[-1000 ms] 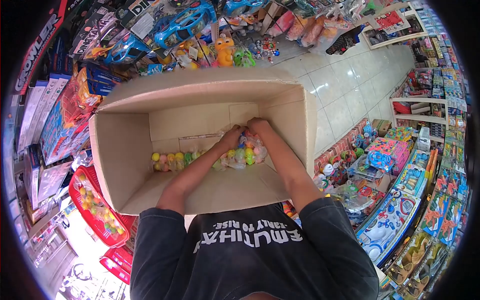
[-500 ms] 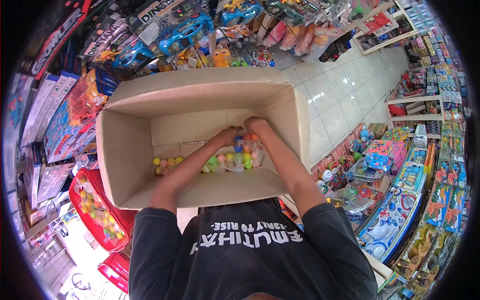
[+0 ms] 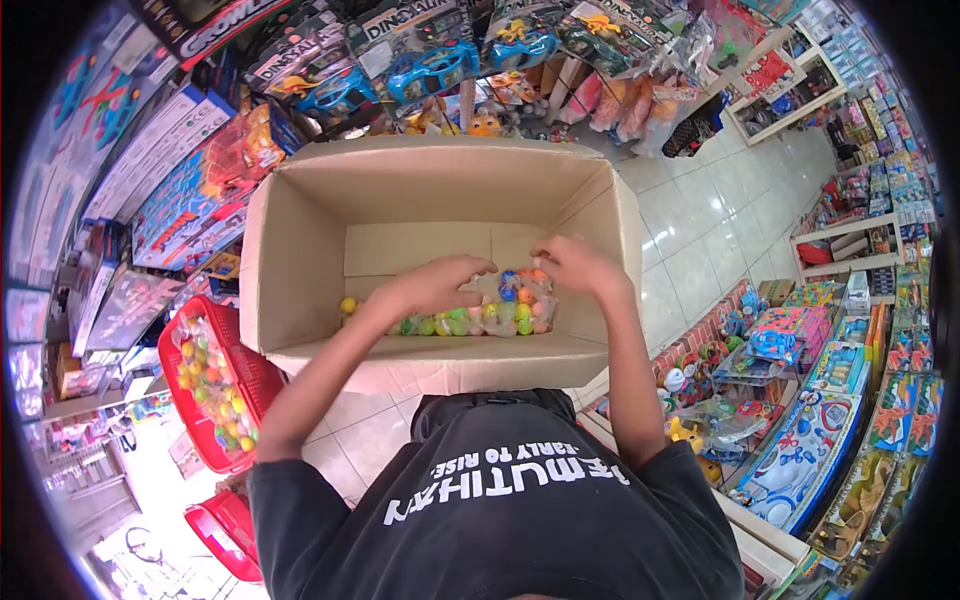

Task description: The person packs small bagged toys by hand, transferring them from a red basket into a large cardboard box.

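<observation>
Both of my hands reach into a large open cardboard box (image 3: 300, 215). On its floor lie clear plastic bags of small colourful balls (image 3: 480, 318), mostly yellow and green, with blue and orange ones (image 3: 520, 290) toward the right. My left hand (image 3: 440, 284) is above the bags, its fingers apart and holding nothing. Over the right end of the bags is my right hand (image 3: 575, 265), fingers loosely curled and spread, with nothing visible in it. Whether its fingertips touch the bag below cannot be made out.
A red basket (image 3: 262, 385) with more bagged balls (image 3: 212, 385) stands left of the box, and another red basket (image 3: 222, 530) is below it. Packaged dinosaur toys (image 3: 420, 50) hang behind. Toy shelves (image 3: 800, 440) line the right side, beside the tiled floor (image 3: 700, 215).
Both hands have risen from the bags and opened, my right hand moving rightward. The blue and orange balls now lie on the other bags. The view has shifted slightly.
</observation>
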Action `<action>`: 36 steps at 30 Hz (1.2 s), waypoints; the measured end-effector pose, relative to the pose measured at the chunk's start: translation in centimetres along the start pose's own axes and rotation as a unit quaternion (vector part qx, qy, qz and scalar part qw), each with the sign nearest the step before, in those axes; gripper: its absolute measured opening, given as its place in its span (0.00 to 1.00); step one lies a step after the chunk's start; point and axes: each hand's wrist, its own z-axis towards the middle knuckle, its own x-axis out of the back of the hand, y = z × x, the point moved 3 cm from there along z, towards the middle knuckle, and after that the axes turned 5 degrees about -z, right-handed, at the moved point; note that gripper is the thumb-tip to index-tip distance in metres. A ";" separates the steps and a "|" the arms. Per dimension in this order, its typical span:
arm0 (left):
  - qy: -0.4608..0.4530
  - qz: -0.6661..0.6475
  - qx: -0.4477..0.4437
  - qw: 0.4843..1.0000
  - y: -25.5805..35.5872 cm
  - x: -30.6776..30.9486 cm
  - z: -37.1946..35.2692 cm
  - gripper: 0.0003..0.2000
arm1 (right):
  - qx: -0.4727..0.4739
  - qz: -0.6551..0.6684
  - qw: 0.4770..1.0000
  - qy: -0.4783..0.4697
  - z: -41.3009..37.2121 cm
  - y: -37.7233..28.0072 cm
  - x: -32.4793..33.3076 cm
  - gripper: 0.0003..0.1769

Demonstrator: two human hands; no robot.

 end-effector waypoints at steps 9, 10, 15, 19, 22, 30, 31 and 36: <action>0.307 -0.450 0.008 0.839 6.9 -11.1 -12.4 0.11 | 0.141 0.421 0.890 -0.106 -16.6 -1.4 -2.7 0.12; 0.296 -0.462 0.039 0.835 6.4 -13.1 -12.4 0.11 | 0.128 0.421 0.882 -0.171 -17.6 -1.2 -4.0 0.13; 0.252 -0.497 0.119 0.822 -2.3 -24.3 -10.5 0.11 | 0.008 0.386 0.868 -0.311 -16.4 3.4 -17.8 0.16; 0.305 -0.348 0.202 0.863 -10.9 -33.4 -10.5 0.13 | -0.102 0.272 0.905 -0.311 -12.2 10.4 -34.0 0.16; 0.352 -0.281 0.239 0.860 -14.4 -39.3 -12.1 0.12 | -0.122 0.277 0.911 -0.280 -11.7 12.2 -41.7 0.16; 0.460 -0.402 0.338 0.716 -20.4 -48.0 -22.5 0.11 | -0.159 0.286 0.902 -0.281 -13.4 9.3 -45.4 0.15; 0.486 -0.459 0.312 0.675 -20.2 -48.6 -23.7 0.13 | -0.182 0.303 0.901 -0.253 -13.5 9.5 -45.8 0.16; 0.391 -0.474 0.402 0.679 -20.2 -49.8 -31.8 0.17 | -0.255 0.241 0.914 -0.205 -12.2 9.0 -49.1 0.12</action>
